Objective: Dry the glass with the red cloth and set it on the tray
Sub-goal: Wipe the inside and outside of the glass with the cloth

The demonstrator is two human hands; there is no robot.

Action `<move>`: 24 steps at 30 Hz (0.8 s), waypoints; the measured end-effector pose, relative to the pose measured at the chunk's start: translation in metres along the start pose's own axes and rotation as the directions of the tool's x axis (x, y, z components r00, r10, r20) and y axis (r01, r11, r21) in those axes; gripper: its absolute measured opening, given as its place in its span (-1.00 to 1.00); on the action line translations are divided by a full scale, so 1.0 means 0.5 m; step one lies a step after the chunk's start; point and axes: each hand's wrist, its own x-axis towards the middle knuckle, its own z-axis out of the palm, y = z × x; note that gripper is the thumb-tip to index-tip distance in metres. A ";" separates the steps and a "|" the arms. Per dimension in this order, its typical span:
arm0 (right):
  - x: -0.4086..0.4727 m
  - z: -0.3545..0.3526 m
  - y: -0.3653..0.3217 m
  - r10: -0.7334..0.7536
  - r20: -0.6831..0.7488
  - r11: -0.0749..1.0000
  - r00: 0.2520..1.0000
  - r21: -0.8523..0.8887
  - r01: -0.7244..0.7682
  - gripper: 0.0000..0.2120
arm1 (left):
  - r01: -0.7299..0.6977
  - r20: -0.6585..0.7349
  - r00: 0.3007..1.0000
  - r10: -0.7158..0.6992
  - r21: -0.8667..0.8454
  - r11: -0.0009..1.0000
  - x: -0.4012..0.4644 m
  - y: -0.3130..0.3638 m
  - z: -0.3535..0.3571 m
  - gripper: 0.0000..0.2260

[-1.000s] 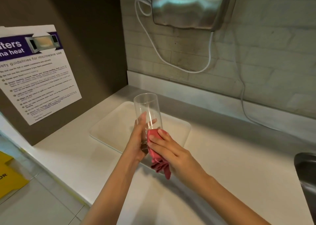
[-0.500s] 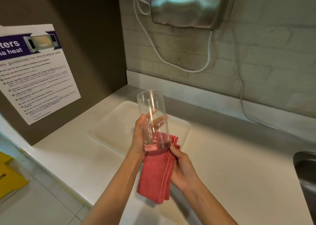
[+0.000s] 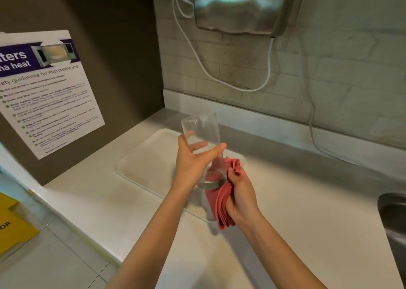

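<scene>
A tall clear glass (image 3: 203,130) is held upright above the near edge of the white tray (image 3: 149,159), its mouth up. My left hand (image 3: 193,159) grips it around the middle, thumb on the near side. My right hand (image 3: 240,197) clutches the folded red cloth (image 3: 219,209) and presses it against the glass's base and lower right side. The cloth hangs down below the glass. The tray lies flat on the counter behind and under my hands.
The white counter (image 3: 296,200) runs to a steel sink (image 3: 395,227) at the right edge. A steel hand dryer (image 3: 243,5) with white cables hangs on the tiled wall. A microwave notice (image 3: 44,95) is on the brown left wall. A yellow sign (image 3: 13,227) is on the floor.
My right hand shifted the cloth from the glass's front to under its base, then up along its lower right side. The glass rose slightly and tilted a little.
</scene>
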 end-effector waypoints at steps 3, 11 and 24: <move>-0.002 0.006 -0.003 -0.124 0.038 0.984 0.992 -0.124 0.128 -0.73 | 0.119 -0.028 0.991 -0.129 -0.232 0.965 0.010 0.009 -0.011 -0.43; -0.024 0.013 -0.026 -0.373 0.388 0.592 0.843 -0.601 0.538 -0.67 | 0.389 0.183 0.921 -0.345 -0.494 0.777 0.027 -0.007 -0.050 -0.21; -0.006 0.100 -0.068 -0.012 0.813 -0.257 0.582 -0.565 0.784 -0.51 | 0.498 0.379 0.862 -0.337 -0.508 0.702 0.017 -0.015 -0.047 -0.24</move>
